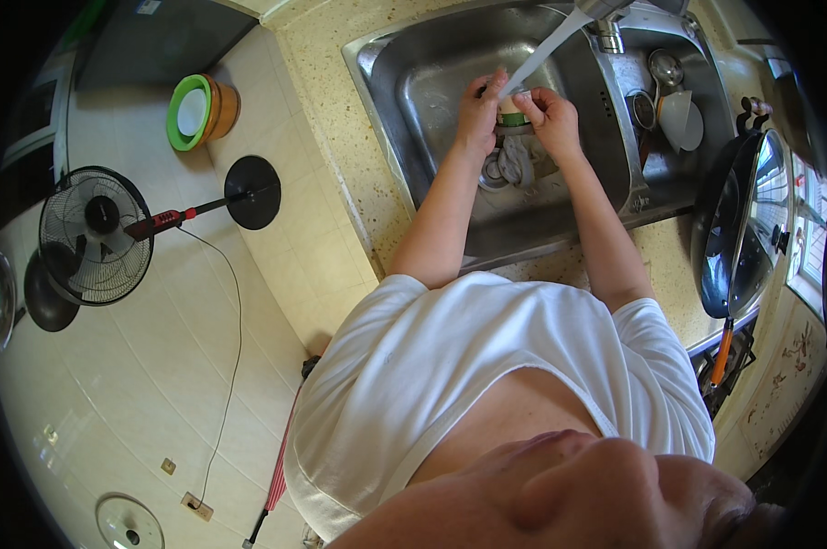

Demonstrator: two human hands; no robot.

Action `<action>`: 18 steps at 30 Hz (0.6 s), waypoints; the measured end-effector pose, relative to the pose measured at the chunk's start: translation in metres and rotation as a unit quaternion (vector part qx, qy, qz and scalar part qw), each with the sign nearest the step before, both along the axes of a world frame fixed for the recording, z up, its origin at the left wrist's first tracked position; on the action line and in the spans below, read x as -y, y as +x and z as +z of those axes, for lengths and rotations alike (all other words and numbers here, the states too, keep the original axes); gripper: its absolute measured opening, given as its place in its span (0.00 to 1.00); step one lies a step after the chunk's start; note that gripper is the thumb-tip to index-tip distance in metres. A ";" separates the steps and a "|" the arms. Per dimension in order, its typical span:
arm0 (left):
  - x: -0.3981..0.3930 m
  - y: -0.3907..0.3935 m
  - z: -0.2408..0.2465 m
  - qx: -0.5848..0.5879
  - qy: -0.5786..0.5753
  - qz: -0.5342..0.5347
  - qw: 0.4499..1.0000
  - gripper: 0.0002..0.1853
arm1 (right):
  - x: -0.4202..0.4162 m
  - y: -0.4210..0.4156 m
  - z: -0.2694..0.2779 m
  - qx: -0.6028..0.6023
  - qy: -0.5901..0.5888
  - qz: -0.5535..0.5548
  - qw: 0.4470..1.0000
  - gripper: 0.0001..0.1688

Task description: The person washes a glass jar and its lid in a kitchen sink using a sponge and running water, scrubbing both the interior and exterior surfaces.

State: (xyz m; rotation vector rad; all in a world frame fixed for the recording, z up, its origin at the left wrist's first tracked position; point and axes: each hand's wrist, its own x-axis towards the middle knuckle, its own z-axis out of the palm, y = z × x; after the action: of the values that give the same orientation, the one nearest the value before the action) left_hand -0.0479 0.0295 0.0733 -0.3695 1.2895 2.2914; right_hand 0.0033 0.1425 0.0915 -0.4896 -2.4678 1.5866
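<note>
My left hand [478,117] and my right hand [554,122] hold a small pale container with a green band [513,119] between them. They are over the left basin of a stainless steel sink [435,103]. A stream of water [547,51] runs from the faucet [609,31] down to the container and my left hand. Below the container, a wet greyish cloth [517,161] lies on the basin floor beside a round metal drain part [493,173]. My fingers cover much of the container.
The right basin holds a ladle [664,68], a strainer [641,110] and pale dishes [688,123]. A lidded wok [719,226] with an orange handle stands at right by a gas stove [736,357]. On the floor at left are a fan [97,233] with a cord and green-rimmed stacked tubs [221,110].
</note>
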 end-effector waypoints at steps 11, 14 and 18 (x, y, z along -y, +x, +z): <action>0.004 -0.003 -0.017 0.149 0.193 -0.033 0.969 0.27 | 0.010 0.000 -0.031 -0.099 -0.108 -0.080 0.986 0.12; 0.006 -0.002 -0.016 0.188 0.223 -0.018 0.956 0.30 | 0.019 0.000 -0.019 -0.114 -0.189 -0.049 0.974 0.15; 0.008 -0.003 -0.018 0.180 0.260 -0.042 0.948 0.29 | 0.020 0.002 -0.021 -0.096 -0.212 -0.009 0.972 0.21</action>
State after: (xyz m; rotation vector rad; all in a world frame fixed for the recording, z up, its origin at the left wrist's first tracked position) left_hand -0.0512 0.0219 0.0552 -0.4999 0.4876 2.2479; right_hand 0.0050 0.1228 0.0706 -0.3870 -1.9809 2.0546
